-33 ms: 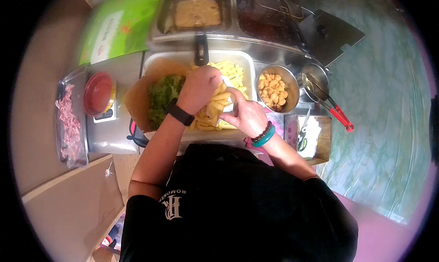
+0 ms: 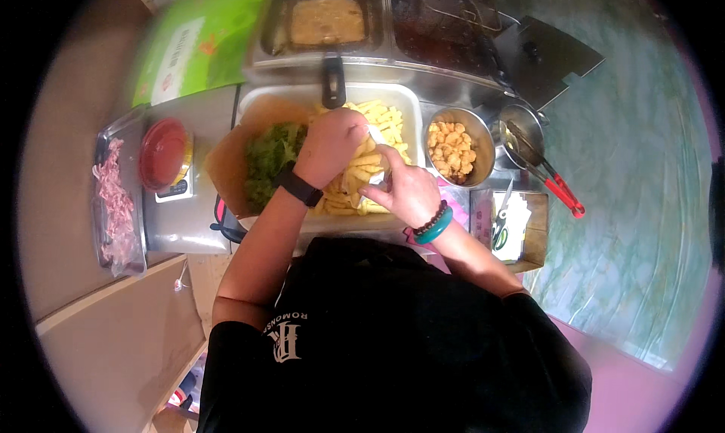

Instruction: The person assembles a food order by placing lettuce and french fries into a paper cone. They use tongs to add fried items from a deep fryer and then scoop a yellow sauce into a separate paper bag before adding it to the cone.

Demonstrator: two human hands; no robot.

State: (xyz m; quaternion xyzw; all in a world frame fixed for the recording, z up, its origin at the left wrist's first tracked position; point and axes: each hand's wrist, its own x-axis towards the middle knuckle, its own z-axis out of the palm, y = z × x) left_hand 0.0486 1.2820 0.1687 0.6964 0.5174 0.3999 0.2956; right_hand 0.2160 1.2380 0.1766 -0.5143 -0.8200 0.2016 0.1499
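My left hand [image 2: 328, 146], with a black watch on its wrist, is closed on a bunch of fries [image 2: 355, 172] over the big white tray [image 2: 411, 97] of fries. Right beside it, my right hand [image 2: 408, 191], with a bead bracelet and a teal band on the wrist, holds a small white paper bag [image 2: 377, 177]. The left hand's fingers press fries against the bag's mouth. Most of the bag is hidden by the two hands.
Green lettuce [image 2: 268, 157] lies on brown paper left of the fries. A steel bowl of fried nuggets [image 2: 451, 146], red-handled tongs [image 2: 559, 187] and a wooden box of napkins [image 2: 513, 221] are on the right. A red-lidded bowl [image 2: 162, 153] on a scale and a meat tray [image 2: 113, 199] are on the left. The fryer [image 2: 328, 21] is behind.
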